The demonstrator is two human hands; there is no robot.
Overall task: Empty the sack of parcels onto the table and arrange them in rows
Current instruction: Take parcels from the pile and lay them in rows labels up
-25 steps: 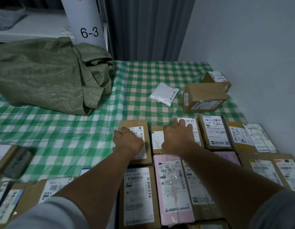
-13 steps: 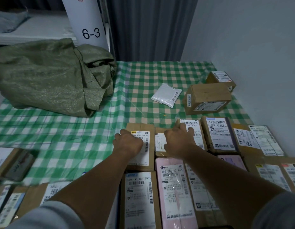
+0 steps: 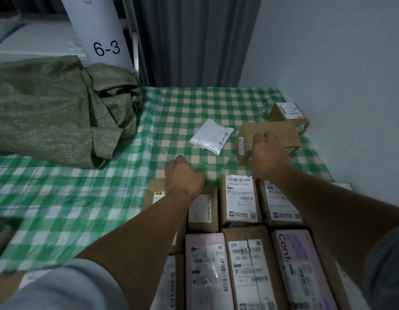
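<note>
right hand [image 3: 269, 156]: grip holding brown box [image 3: 285, 136] | left hand [image 3: 184, 175]: grip curled, empty, over surface [image 3: 59, 198] | green sack [image 3: 48, 113]: lying far left

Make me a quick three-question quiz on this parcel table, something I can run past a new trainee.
1. True or false: the green sack lies crumpled on the left side of the table.
2. Which parcel is the right hand on? A) the white pouch B) the large brown box C) a pink parcel
3. Fill in: the white sign behind the sack reads ___.

Key: 1 true; 2 B; 3 "6-3".
</note>
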